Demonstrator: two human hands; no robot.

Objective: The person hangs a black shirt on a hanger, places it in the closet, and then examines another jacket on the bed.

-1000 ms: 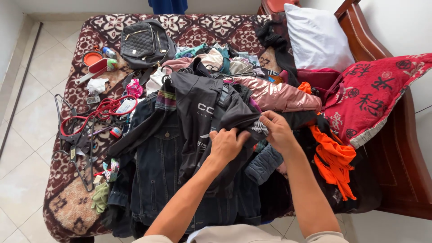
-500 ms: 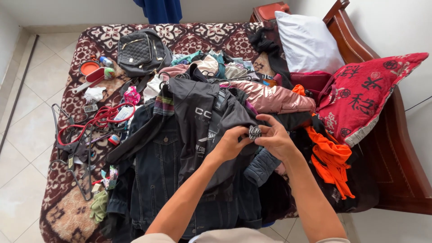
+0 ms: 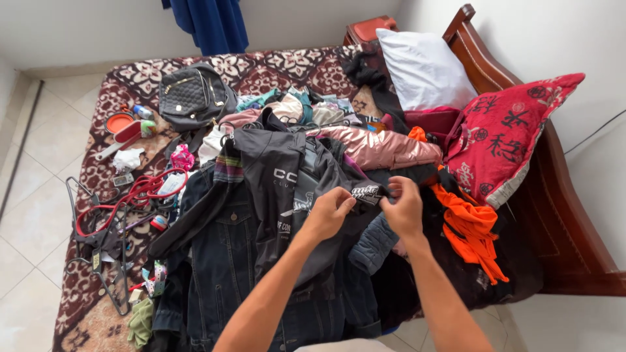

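Both hands pinch a black cuff (image 3: 367, 193), left hand (image 3: 328, 212) at its nine o'clock, right hand (image 3: 402, 207) at three. It sits mid-pile on the bed (image 3: 274, 62); soft, light, best gripped by the hem.

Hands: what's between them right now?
In the head view, a short stretch of black fabric with white print spans the gap, pinched by the left hand and right hand; it belongs to the black jacket.
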